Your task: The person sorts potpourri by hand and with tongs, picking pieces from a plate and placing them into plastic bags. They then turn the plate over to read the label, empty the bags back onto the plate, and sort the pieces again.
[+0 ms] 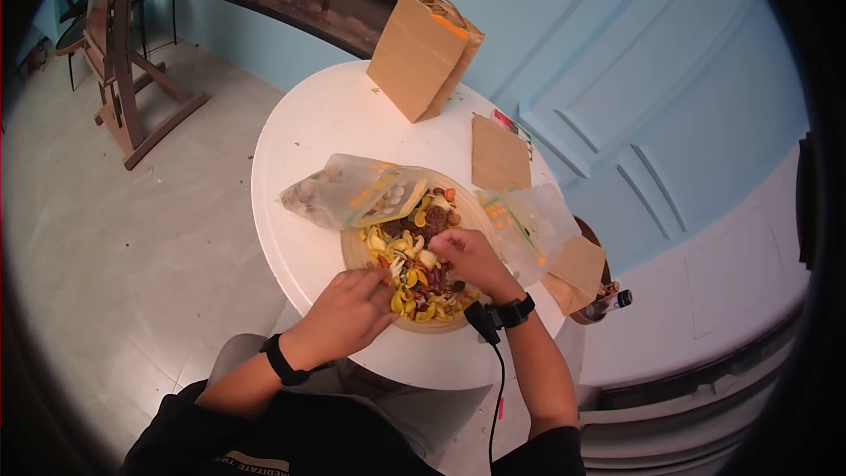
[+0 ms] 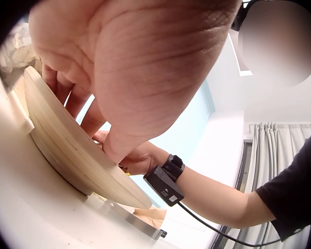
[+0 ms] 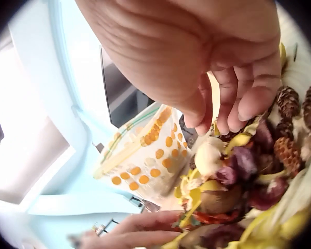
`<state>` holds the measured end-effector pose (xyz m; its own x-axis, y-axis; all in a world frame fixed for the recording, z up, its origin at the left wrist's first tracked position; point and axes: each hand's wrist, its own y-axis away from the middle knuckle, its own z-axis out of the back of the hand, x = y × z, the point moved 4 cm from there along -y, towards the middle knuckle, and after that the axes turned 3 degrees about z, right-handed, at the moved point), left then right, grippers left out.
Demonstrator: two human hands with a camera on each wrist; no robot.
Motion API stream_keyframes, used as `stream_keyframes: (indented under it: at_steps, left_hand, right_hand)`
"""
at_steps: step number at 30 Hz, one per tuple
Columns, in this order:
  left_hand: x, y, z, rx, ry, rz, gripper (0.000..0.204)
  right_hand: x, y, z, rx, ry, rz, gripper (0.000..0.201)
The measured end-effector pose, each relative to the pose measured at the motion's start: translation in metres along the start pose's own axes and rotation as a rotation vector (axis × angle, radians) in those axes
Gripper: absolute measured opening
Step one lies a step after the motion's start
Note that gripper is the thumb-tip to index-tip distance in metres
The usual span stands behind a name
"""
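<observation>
A pile of dried potpourri [image 1: 410, 278], with yellow pieces, dark red petals and pine cones [image 3: 288, 101], covers a round wooden board [image 2: 67, 140]. My left hand [image 1: 352, 304] rests at the board's near left edge, its relaxed fingers reaching over the rim to the pile. Over the pile's right side is my right hand [image 1: 476, 260], fingers loosely bent downward. In the right wrist view its fingertips [image 3: 249, 106] come right at the dried pieces, and nothing shows between thumb and fingers. A clear zip bag with orange dots [image 1: 348, 196] lies across the board's far left part.
A brown paper bag [image 1: 414, 62] stands at the white table's [image 1: 300, 132] far edge. On the right lie a flat brown paper packet [image 1: 500, 154], another clear bag [image 1: 542, 222] and crumpled brown paper [image 1: 577, 273]. A dark-capped bottle [image 1: 608, 301] is beside the table.
</observation>
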<state>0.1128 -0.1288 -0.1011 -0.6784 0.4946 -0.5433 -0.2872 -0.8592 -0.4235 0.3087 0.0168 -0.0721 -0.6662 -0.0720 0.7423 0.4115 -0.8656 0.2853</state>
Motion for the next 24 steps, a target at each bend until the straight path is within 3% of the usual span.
stream_keyframes:
  at_steps: [2,5,8,14,17,20,24]
  left_hand:
    - [0.0,0.0,0.0,-0.004,-0.005,-0.007,0.038]
    - [-0.001,0.001,-0.001,-0.006,-0.016,-0.013,0.038]
    - [-0.002,0.0,-0.001,-0.017,-0.018,-0.007,0.038]
    - [-0.002,0.001,-0.002,-0.049,-0.008,-0.004,0.037]
    - [-0.002,0.001,-0.002,-0.066,-0.012,-0.008,0.037]
    - [-0.003,0.001,-0.003,-0.059,-0.008,0.01,0.037]
    - [-0.003,0.0,-0.004,-0.082,0.006,0.019,0.035]
  right_hand:
    - [-0.006,-0.001,0.0,-0.049,-0.214,0.0,0.028]
    - [-0.008,0.003,0.006,-0.113,-0.245,0.009,0.028]
    - [-0.007,0.011,0.022,-0.137,0.212,0.148,0.027]
    - [-0.021,0.028,0.023,0.11,0.53,0.035,0.026]
    - [-0.019,0.03,0.012,0.004,0.608,0.086,0.02]
    - [-0.023,0.023,0.007,0.008,0.666,0.127,0.016]
    - [-0.019,0.023,0.01,-0.064,0.608,0.098,0.017]
